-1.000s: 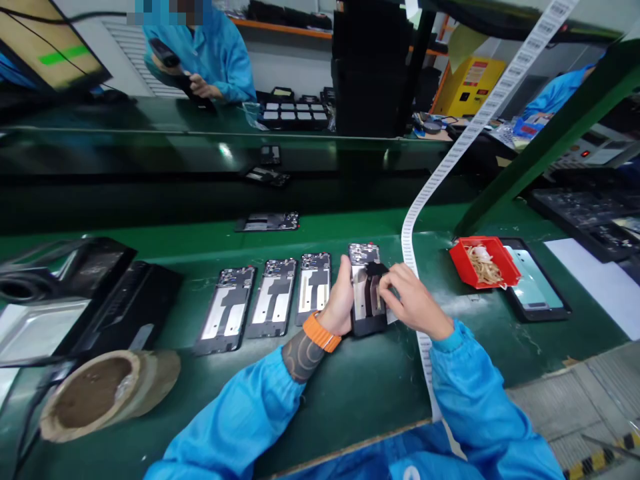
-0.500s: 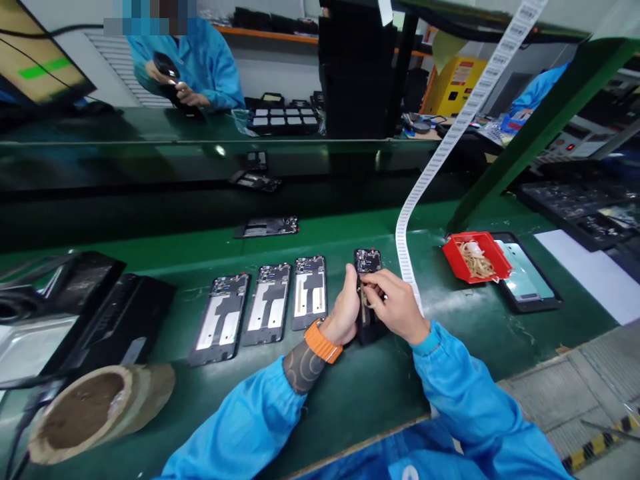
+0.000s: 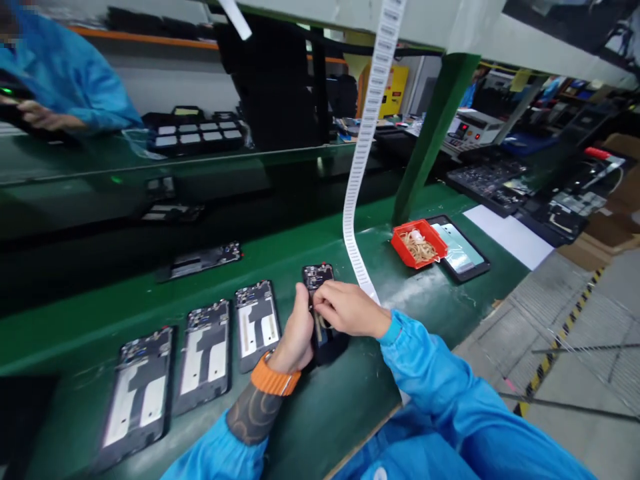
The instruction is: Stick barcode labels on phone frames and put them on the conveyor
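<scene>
An opened phone (image 3: 331, 345) with its inner board exposed stands on the green bench between my hands. My left hand (image 3: 296, 333), thumb up, is closed along its left edge; the fingers are partly hidden. My right hand (image 3: 350, 308) is over the phone's middle, thumb and fingers pinched together. What they hold is hidden, though a thin beige band shows just below the fingertips. Left of my hands lie three more opened phones in a row: a near one (image 3: 256, 327), a middle one (image 3: 204, 353) and a far-left one (image 3: 137, 390).
A red bin (image 3: 436, 235) of beige bands stands right, beside a phone-like device (image 3: 463, 250) with a pale screen. A barcode label strip (image 3: 359, 160) hangs down to the bench. A green post (image 3: 434, 133) rises behind. Another opened phone (image 3: 206, 260) lies farther back.
The view has swung to the right, so the bench things appear farther left. Both hands stay at the same phone, the right one still pinched over its middle.
</scene>
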A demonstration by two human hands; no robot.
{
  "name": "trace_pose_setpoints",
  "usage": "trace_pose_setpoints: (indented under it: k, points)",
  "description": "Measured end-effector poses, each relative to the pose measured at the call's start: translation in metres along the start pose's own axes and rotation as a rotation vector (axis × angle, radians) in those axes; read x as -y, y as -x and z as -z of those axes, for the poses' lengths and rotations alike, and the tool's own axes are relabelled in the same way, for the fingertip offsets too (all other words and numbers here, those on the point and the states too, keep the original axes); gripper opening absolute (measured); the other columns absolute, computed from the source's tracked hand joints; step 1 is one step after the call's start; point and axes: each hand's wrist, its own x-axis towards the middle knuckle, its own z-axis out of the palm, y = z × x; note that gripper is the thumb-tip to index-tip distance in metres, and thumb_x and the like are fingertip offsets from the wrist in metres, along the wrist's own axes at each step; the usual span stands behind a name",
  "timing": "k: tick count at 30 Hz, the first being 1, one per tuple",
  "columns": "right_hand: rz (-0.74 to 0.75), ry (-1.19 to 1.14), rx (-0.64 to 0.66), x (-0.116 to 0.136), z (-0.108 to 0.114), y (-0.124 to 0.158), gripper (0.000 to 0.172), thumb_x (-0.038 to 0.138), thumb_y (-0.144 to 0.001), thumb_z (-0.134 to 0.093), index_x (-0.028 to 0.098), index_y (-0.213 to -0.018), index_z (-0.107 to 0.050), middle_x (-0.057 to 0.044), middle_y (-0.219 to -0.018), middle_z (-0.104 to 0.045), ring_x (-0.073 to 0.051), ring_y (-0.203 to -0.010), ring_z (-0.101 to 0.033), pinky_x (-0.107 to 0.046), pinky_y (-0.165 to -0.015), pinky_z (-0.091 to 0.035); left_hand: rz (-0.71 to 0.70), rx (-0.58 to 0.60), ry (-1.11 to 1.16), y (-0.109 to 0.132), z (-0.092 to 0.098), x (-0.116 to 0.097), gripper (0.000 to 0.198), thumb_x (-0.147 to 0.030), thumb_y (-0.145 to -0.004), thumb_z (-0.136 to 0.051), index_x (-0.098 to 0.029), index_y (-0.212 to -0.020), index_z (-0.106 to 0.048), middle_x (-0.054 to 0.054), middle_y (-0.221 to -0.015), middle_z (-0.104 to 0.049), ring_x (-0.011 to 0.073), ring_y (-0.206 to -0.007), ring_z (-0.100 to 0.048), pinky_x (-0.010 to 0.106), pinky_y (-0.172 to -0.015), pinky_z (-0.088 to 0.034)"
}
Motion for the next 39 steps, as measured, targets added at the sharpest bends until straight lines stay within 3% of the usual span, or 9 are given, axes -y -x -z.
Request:
trace_pose_setpoints:
  k: [3,7,9,13,17,21,24,27,39]
  points:
    - [0.018,-0.129,-0.038,0.001,0.03,0.007,0.014,0.018,-0.089,-0.053,0.023,-0.077,-0.052,0.002,-0.076,-0.06,-0.015,-0.071,-0.057,-0.026,-0.067,-0.047,-0.031,-0.055,0.075,0.004,-0.009,-0.014,0.067,-0.062,-0.098,-0.025,-0.014,-0.121,-0.065,0.01,-0.091,-0.075,0.023,-0.083,-0.072,0.034,-0.079,-0.057]
    - [-0.287,0.045,-0.602,-0.05,0.105,0.035,0.015,0.027,-0.094,-0.045,0.022,-0.086,-0.057,-0.002,-0.079,-0.064,-0.017,-0.071,-0.059,-0.028,-0.067,-0.045,0.069,0.019,0.076,0.004,-0.009,-0.025,0.08,-0.072,-0.092,-0.019,-0.012,-0.112,-0.068,0.014,-0.087,-0.074,0.0263,-0.075,-0.072,0.039,-0.073,-0.059]
    - [-0.481,0.31,-0.718,-0.094,0.134,0.049,0.014,0.025,-0.091,-0.048,0.02,-0.084,-0.058,-0.004,-0.075,-0.064,-0.019,-0.069,-0.058,-0.03,-0.066,-0.042,0.141,0.105,0.034,-0.002,-0.01,-0.022,0.081,-0.074,-0.091,-0.019,-0.012,-0.109,-0.068,0.016,-0.086,-0.074,0.027,-0.071,-0.072,0.041,-0.069,-0.059]
    - [-0.715,0.714,-0.465,-0.16,0.155,0.069,0.03,0.028,-0.091,-0.045,0.015,-0.07,-0.062,-0.012,-0.071,-0.063,-0.024,-0.075,-0.057,-0.036,-0.072,-0.039,0.324,0.292,-0.039,-0.024,-0.024,-0.002,0.087,-0.08,-0.087,-0.019,-0.009,-0.102,-0.067,0.016,-0.075,-0.071,0.0248,-0.062,-0.07,0.036,-0.06,-0.057]
    - [-0.704,0.829,-0.49,-0.164,0.149,0.078,0.032,0.031,-0.093,-0.046,0.011,-0.089,-0.07,-0.02,-0.098,-0.065,-0.032,-0.096,-0.057,-0.044,-0.083,-0.04,0.397,0.317,-0.059,-0.04,-0.036,0.013,0.083,-0.081,-0.085,-0.025,-0.01,-0.099,-0.066,0.013,-0.072,-0.069,0.0224,-0.056,-0.068,0.034,-0.055,-0.056]
    - [-0.419,0.656,-0.582,-0.124,0.117,0.089,0.032,0.026,-0.092,-0.05,0.016,-0.119,-0.063,-0.018,-0.116,-0.062,-0.032,-0.111,-0.054,-0.048,-0.094,-0.04,0.35,0.293,-0.021,-0.042,-0.034,0.015,0.08,-0.078,-0.087,-0.023,-0.011,-0.104,-0.063,0.014,-0.079,-0.07,0.0231,-0.059,-0.069,0.036,-0.056,-0.056]
    - [-0.155,0.358,-0.172,-0.095,0.071,0.102,0.032,0.03,-0.092,-0.056,0.021,-0.122,-0.063,-0.012,-0.121,-0.065,-0.027,-0.112,-0.056,-0.044,-0.097,-0.043,0.359,0.292,-0.018,-0.042,-0.032,0.015,0.082,-0.077,-0.089,-0.02,-0.01,-0.11,-0.063,0.014,-0.08,-0.07,0.0227,-0.058,-0.068,0.036,-0.055,-0.056]
    - [-0.136,0.316,0.037,-0.085,0.035,0.11,0.035,0.028,-0.093,-0.057,0.022,-0.127,-0.061,-0.011,-0.131,-0.063,-0.028,-0.118,-0.053,-0.046,-0.098,-0.042,0.386,0.274,-0.018,-0.041,-0.033,0.015,0.086,-0.076,-0.09,-0.015,-0.008,-0.111,-0.064,0.015,-0.075,-0.069,0.0225,-0.057,-0.068,0.035,-0.054,-0.056]
    - [-0.001,0.489,-0.115,-0.088,0.019,0.116,0.019,0.02,-0.096,-0.053,0.022,-0.1,-0.072,-0.008,-0.102,-0.074,-0.023,-0.096,-0.061,-0.039,-0.083,-0.045,0.313,0.248,0.037,-0.045,-0.032,0.021,0.076,-0.074,-0.091,-0.026,-0.011,-0.106,-0.066,0.015,-0.083,-0.071,0.0228,-0.062,-0.07,0.037,-0.058,-0.058]
